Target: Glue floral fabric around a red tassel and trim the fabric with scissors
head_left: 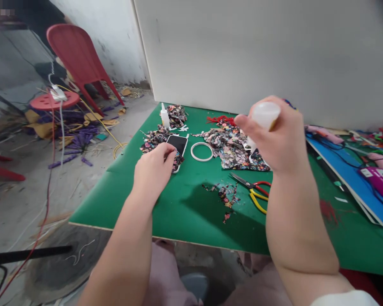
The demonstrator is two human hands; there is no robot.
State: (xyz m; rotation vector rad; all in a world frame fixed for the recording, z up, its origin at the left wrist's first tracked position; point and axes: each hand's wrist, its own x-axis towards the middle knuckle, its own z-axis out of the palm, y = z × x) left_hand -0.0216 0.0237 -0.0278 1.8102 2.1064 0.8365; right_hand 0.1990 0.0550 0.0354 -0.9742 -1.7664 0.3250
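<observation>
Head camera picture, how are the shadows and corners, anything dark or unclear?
Head view: a dark shadow falls across the green table, around the small fabric scraps; head view: the top right corner is darkened; head view: a top left patch is pixelated.

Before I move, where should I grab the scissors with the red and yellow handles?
Probably by the red handle and yellow handle, coming from the near right side. The scissors lie with their blades pointing to the far left, so your fingers should stay off the tip. The right forearm hides the handle ends, so shift it first.
</observation>
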